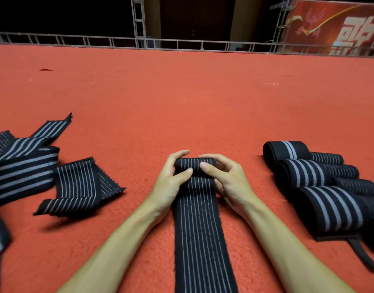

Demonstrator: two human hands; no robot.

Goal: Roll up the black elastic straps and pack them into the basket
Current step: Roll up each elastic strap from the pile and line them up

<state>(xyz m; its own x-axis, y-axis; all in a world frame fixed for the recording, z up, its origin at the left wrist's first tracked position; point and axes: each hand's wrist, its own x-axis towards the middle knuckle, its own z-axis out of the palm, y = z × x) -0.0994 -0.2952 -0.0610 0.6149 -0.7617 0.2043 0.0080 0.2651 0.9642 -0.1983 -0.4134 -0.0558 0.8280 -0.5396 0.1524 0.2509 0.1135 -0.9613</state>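
Both forearms reach forward. The left hand (173,178) and the right hand (226,178) curl their fingers around the rolled end of a black strap (203,240); its flat part lies toward the person. Rolled straps (308,172) lie at the right and loose straps (29,166) at the left, all on red carpet (181,102). Far behind stand a metal truss (137,22) and a red banner (340,28).

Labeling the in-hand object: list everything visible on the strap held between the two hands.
The strap is a black, woven-looking elastic band with many thin pale lengthwise stripes and slightly fuzzy edges. Its far end is wound into a small roll; the rest lies flat on the red carpet, running toward the camera and out of frame. The left hand and right hand grip the roll from either side, thumbs on top. No other strap touches it.
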